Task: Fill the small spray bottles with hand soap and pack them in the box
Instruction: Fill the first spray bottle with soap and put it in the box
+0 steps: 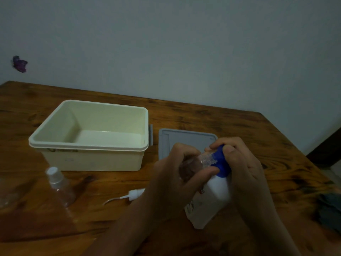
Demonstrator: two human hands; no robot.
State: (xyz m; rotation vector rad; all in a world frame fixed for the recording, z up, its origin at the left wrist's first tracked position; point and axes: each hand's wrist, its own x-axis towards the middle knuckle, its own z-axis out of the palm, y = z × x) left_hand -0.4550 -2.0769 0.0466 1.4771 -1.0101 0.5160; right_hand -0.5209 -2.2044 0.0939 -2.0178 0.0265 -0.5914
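Dim room; wooden table [221, 117] against plain grey-blue wall [184, 43].

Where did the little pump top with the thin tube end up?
The pump top lies on the wooden table, in front of the cream box, between the capped small bottle and the left hand.

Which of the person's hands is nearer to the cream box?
Left. The left hand, gripping a small clear bottle, is just right of the cream box. The right hand, on the soap bottle's blue cap, lies farther right, beyond the left.
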